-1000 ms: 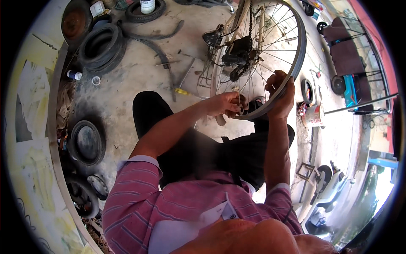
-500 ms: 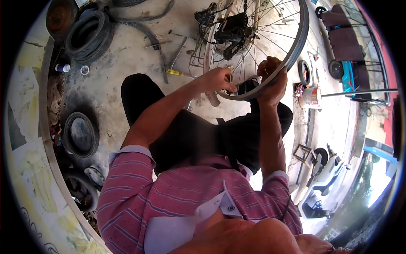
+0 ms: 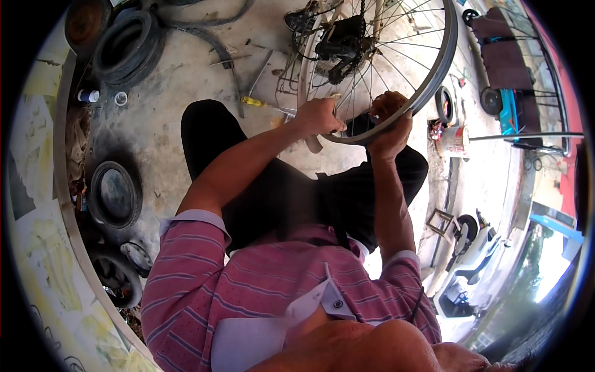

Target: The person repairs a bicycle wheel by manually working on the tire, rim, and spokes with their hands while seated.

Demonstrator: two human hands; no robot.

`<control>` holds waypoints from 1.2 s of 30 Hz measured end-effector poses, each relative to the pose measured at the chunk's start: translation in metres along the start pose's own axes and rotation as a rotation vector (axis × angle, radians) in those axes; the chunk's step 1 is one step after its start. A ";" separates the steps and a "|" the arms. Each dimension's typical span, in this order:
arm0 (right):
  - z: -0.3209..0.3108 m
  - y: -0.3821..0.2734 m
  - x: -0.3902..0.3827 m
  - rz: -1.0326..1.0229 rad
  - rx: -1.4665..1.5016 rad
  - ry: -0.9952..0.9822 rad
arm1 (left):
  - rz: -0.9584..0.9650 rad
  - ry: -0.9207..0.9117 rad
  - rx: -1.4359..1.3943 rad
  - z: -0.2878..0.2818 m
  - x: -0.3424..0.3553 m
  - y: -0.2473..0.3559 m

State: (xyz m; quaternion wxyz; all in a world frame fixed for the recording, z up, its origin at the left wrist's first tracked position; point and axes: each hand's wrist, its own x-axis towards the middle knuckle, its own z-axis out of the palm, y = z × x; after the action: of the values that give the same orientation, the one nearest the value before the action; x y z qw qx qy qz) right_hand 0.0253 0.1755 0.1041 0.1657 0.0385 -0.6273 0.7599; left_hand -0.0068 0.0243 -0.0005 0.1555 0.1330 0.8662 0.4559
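Note:
A bicycle wheel (image 3: 447, 54) with a grey rim and thin spokes stands in front of me, its lower edge between my hands. My left hand (image 3: 318, 116) is closed at the lower left of the rim, fingertips pressed against its edge. On the lower right, my right hand (image 3: 392, 127) wraps round the rim, fingers curled over it toward the spokes. The dark chain-and-gear assembly (image 3: 342, 48) sits at the wheel's centre. Beside my left hand, a pale curved strip (image 3: 313, 144) hangs down; its kind is unclear.
A yellow-handled screwdriver (image 3: 250, 101) and other tools lie on the floor to the left. Stacked tyres (image 3: 127, 49) stand at the far left, with another tyre (image 3: 116, 194) nearer. A bucket (image 3: 455, 142) stands on the right, and a white scooter (image 3: 474, 260) is parked farther back.
My right hand has shifted slightly left and down along the rim. The wheel's right side has moved a little to the right. My left hand stays nearly in place.

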 end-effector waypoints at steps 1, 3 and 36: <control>0.001 0.003 -0.003 -0.007 0.000 -0.001 | 0.000 0.002 -0.001 0.003 0.000 -0.004; 0.000 0.006 -0.007 -0.017 -0.002 0.001 | -0.002 0.058 0.055 0.004 -0.002 -0.004; 0.007 -0.003 -0.014 -0.027 -0.124 0.000 | -0.028 0.070 0.136 0.014 0.001 -0.008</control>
State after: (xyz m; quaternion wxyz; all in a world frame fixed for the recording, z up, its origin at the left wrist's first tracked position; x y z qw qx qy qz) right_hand 0.0382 0.1663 0.1044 0.1779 0.0369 -0.6727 0.7172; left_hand -0.0030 0.0311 -0.0146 0.1222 0.1153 0.9018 0.3983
